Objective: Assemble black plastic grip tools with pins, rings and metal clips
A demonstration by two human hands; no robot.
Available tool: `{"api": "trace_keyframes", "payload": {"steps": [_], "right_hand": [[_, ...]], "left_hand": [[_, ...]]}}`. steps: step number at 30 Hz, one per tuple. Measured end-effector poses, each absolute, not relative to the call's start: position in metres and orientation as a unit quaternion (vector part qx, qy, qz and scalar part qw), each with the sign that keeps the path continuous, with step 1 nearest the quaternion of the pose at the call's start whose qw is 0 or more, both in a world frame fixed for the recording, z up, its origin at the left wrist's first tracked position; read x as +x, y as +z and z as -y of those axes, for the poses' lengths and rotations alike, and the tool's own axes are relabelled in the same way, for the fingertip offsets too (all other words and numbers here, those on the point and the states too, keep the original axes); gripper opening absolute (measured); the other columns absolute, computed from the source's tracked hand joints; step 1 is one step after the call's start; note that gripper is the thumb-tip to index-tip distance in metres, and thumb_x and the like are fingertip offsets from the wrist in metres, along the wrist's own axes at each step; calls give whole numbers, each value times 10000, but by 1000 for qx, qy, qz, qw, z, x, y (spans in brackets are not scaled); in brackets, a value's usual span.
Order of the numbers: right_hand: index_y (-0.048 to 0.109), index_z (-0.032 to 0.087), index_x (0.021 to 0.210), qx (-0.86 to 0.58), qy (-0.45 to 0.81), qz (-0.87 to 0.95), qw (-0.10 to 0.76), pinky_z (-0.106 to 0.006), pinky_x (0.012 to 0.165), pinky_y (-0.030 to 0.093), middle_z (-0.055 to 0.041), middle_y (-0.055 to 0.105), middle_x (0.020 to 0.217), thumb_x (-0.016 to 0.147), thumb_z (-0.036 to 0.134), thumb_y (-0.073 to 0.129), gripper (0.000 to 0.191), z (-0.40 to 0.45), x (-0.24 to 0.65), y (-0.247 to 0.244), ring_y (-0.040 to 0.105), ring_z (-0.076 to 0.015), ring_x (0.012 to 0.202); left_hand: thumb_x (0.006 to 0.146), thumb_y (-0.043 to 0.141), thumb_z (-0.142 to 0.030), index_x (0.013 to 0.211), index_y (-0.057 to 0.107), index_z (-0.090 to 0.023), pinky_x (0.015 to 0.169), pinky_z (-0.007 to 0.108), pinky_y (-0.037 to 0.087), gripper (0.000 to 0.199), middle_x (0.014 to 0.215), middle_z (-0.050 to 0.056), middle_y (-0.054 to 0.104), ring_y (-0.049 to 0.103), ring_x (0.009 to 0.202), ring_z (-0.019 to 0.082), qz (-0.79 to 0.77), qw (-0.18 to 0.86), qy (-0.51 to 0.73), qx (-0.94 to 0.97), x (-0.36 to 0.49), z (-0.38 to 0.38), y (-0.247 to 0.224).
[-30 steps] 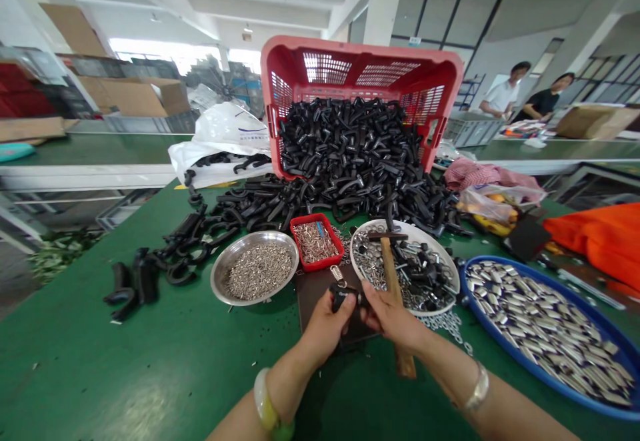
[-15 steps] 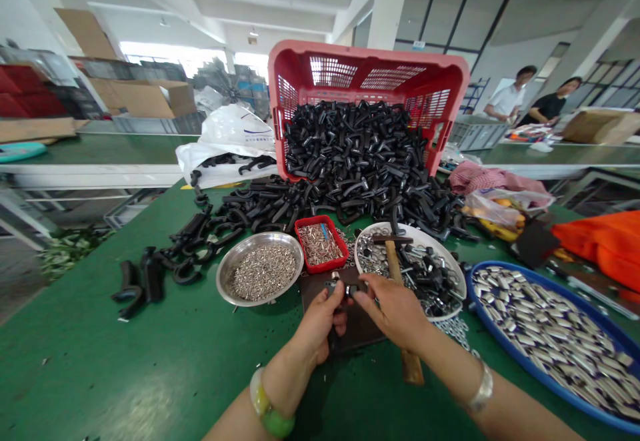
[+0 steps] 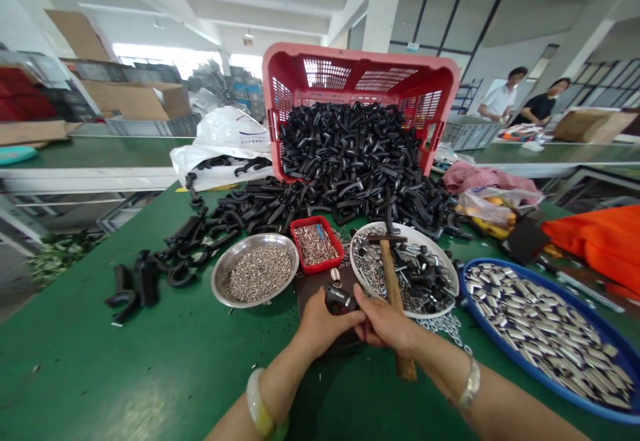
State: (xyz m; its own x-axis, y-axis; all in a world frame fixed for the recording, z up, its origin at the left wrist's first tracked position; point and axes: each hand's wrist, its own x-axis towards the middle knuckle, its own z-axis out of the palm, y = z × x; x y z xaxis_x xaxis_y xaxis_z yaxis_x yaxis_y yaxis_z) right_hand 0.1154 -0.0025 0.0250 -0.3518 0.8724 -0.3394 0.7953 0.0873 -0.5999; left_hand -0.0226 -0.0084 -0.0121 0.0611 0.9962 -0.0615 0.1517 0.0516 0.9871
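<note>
My left hand (image 3: 325,324) and my right hand (image 3: 383,327) meet over a dark board (image 3: 309,297), both gripping a small black plastic part (image 3: 341,299) with a metal loop standing up from it. A wooden-handled hammer (image 3: 393,287) lies under my right hand, its head resting on a white round plate (image 3: 405,274) of metal and black pieces. A steel bowl of small metal pins (image 3: 259,274) sits left of the board. Behind it stands a red tray of pins (image 3: 315,244).
A tipped red crate (image 3: 360,74) spills a large pile of black curved parts (image 3: 345,161) across the green bench (image 3: 100,361). A blue oval tray of metal pieces (image 3: 545,341) lies on the right. Two co-workers (image 3: 523,97) stand at a far bench.
My hands have moved closer together, and the black part now sits lower and slightly more to the left. The hammer stays in place; the view has shifted slightly.
</note>
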Motion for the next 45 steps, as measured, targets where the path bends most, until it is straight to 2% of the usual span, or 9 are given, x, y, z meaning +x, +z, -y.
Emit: {"api": "trace_keyframes", "payload": {"steps": [3,7,12,17,21,26,30,34,45], "right_hand": [[624,139,741,-556,217,795,106,-304,681,450,-94,628,723,883,484,171,587,-1,129,30,592,-176,693],[515,189,1130,-379,82,913,129,-305,892,372,-89,534,1154,848,254,394,313,-17,146,30,482,-183,1060],[591,149,877,-419,55,904,64,-273,760,434,-75,594,850,865,205,346,251,-24,146,15,563,-159,827],[486,195,1157,-448,22,890,81,-309,832,417,-94,529,1145,813,272,464,353,-17,133,13,510,-197,1023],[609,178,928,-475,4,880,9,-302,677,458,-93,618,906,836,294,436,228,-20,123,16,589,-214,835],[613,145,851,-526,-16,849,44,-308,653,444,-118,610,849,841,321,414,266,-19,132,20,591,-231,797],[595,165,884,-599,-32,794,98,-284,620,429,-116,620,852,847,354,392,280,-13,160,28,597,-223,777],[586,172,899,-666,-2,745,45,-301,525,410,-114,651,749,824,374,408,279,-6,188,24,621,-256,662],[374,78,1259,-647,176,722,171,-295,645,408,-60,618,742,685,262,519,621,-11,186,6,588,-203,696]], "left_hand": [[545,688,-442,752,543,-150,561,230,396,386,683,3,596,522,620,135,-528,409,361,651,-29,9,-6],[551,667,-464,808,584,-172,581,243,410,398,708,1,608,550,632,157,-474,357,261,761,-39,5,4],[508,638,-577,882,601,-167,673,351,425,556,838,100,600,569,756,275,-533,155,127,822,-52,-7,6],[477,640,-604,1132,515,-146,870,394,350,809,1100,147,505,469,1006,323,-493,76,48,865,-57,-25,3],[507,599,-645,1196,469,-109,860,397,354,883,1119,175,492,463,1016,334,-466,60,-4,883,-53,-30,3],[568,561,-653,1184,489,-137,819,379,384,807,1107,160,525,482,1002,320,-458,51,-5,888,-58,-34,18],[800,392,-487,1006,601,-254,724,314,407,375,1014,72,600,546,907,238,-564,44,12,824,-64,-72,36],[755,517,-329,876,661,-234,674,289,405,211,915,74,649,578,839,236,-607,44,-12,793,-60,-118,33],[755,495,-218,891,666,-174,786,301,400,223,976,122,641,571,910,238,-568,47,-63,819,-59,-132,21]]}}
